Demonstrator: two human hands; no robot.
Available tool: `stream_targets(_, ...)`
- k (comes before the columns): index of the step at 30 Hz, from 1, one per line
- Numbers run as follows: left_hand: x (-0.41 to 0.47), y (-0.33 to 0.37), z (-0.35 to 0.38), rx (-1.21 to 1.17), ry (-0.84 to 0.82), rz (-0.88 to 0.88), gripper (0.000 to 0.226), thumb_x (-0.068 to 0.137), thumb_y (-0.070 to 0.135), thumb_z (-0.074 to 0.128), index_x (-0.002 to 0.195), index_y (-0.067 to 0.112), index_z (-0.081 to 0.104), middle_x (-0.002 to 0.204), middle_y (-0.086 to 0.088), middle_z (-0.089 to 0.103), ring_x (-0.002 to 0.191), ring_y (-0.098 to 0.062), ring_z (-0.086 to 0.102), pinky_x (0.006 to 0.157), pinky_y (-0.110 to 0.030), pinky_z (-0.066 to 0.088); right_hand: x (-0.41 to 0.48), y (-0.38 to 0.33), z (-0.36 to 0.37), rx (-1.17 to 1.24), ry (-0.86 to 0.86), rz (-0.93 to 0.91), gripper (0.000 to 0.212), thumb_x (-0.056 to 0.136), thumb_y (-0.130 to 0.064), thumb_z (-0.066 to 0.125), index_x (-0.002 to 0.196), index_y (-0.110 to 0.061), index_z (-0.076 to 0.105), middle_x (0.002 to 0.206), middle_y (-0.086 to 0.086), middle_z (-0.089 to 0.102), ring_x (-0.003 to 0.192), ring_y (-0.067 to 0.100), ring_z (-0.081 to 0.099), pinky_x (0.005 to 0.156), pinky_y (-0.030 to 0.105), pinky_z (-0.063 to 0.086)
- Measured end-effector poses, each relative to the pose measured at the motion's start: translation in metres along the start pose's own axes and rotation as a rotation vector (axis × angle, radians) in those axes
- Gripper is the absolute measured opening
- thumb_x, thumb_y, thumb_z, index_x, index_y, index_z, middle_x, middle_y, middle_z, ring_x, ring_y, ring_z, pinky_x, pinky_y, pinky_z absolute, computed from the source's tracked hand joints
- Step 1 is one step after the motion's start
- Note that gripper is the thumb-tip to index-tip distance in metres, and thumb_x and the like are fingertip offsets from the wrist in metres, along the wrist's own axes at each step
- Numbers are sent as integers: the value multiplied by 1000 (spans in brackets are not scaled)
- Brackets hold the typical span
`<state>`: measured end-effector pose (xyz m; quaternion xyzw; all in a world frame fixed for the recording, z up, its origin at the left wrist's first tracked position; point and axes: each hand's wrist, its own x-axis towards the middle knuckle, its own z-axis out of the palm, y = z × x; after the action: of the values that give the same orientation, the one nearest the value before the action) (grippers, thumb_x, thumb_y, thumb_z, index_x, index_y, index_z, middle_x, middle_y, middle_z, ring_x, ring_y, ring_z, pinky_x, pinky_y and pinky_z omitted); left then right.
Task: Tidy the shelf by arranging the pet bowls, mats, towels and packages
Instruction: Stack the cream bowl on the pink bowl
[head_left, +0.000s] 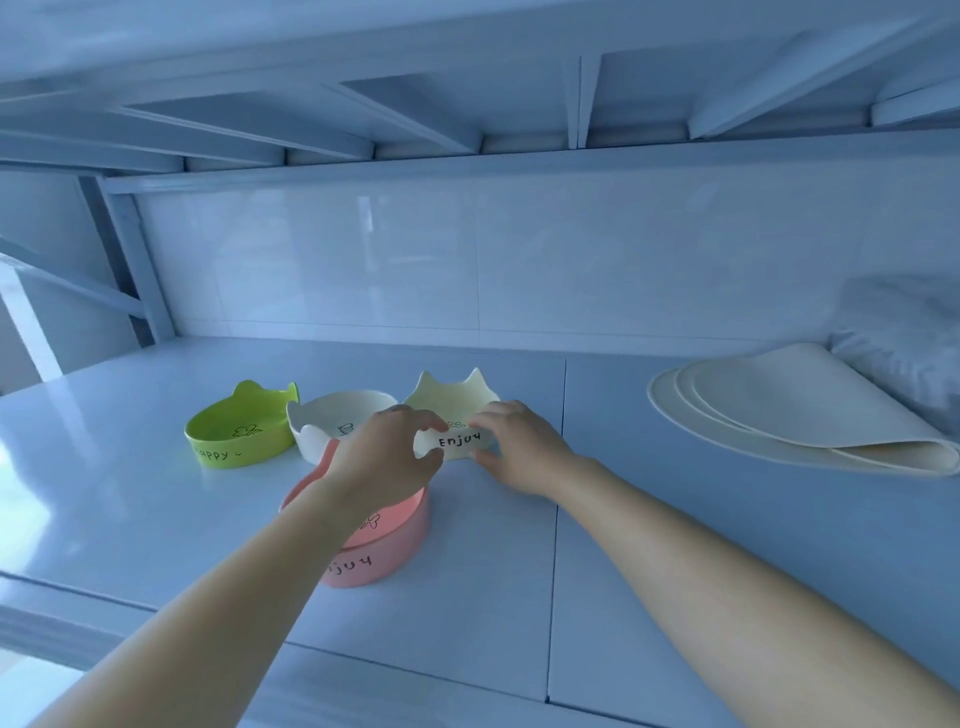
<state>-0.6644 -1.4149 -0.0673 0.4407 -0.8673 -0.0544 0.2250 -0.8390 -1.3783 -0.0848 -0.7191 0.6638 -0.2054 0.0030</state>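
Several pet bowls stand together on the white shelf (156, 519). A cream cat-ear bowl (447, 397) marked "Enjoy" is gripped on its front rim by my left hand (384, 457) and my right hand (519, 447). To its left sits a white bowl (337, 415), and further left a green bowl (239, 426). A pink bowl (384, 551) stands in front, partly hidden under my left wrist. At the right, folded cream mats (789, 410) lie stacked, with a white towel (904, 338) behind them.
The shelf above (467, 104) hangs low overhead with metal braces. A tiled back wall (519, 260) closes the rear. The shelf's front edge (260, 675) runs below my forearms. A seam divides the shelf board near the middle.
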Motion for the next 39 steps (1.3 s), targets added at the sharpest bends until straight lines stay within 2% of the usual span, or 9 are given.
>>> stream_targets(9,-39,-11,-13,-68,68,33,40,83,28,60,122,29,54,125,8,51,109,-16,53,79,-24,37,-2,-3,7,61,91,35,31,78,-41,69,87,-16,51,93,-3,53,93,16,44,68,29,40)
stream_targets(12,-50,-16,-13,-71,160,-20,41,81,27,62,121,26,53,131,6,44,113,-17,49,79,-24,37,-2,-13,11,113,52,20,25,80,-35,66,97,-19,58,100,-4,59,91,18,52,71,32,47)
stream_targets(16,-62,-15,-17,-141,98,-35,29,80,37,62,108,31,56,102,15,58,91,-6,57,72,-24,42,-4,-18,15,71,61,2,18,82,-29,66,96,-19,62,101,0,61,97,21,52,77,36,49)
stream_targets(19,-71,-11,-19,-139,38,-28,34,70,53,57,100,37,55,83,22,60,78,2,59,69,-24,50,-8,-17,12,88,75,16,12,82,-23,65,92,-17,61,98,-1,60,91,19,49,70,29,41)
stream_targets(24,-79,-9,-15,14,72,18,19,71,50,62,78,33,62,66,26,57,67,7,52,58,-15,37,-22,-11,7,118,85,21,3,82,-22,63,83,-21,61,84,-8,55,82,15,49,64,28,38)
stream_targets(29,-83,-9,-18,57,31,5,7,68,36,65,73,31,62,64,24,56,66,7,49,52,-15,32,-31,-7,3,113,79,3,8,83,-23,62,90,-19,64,85,-8,54,84,15,48,66,27,35)
stream_targets(33,-81,-5,-14,91,38,47,17,73,41,55,73,25,60,64,13,59,65,-4,50,50,-15,26,-37,-5,-2,111,66,22,9,81,-22,65,78,-24,57,78,-6,53,79,18,49,60,29,36)
stream_targets(37,-78,5,-6,160,78,100,19,69,39,39,64,24,50,67,4,59,69,-21,54,47,-18,25,-47,2,-9,87,64,1,9,82,-22,65,76,-20,59,74,-6,51,78,20,49,65,32,40)
stream_targets(39,-76,15,-1,198,102,110,22,71,34,39,74,22,57,73,4,60,73,-23,54,48,-20,27,-54,7,-14,76,80,-16,14,83,-22,64,72,-20,56,68,-10,46,77,19,47,64,31,37)
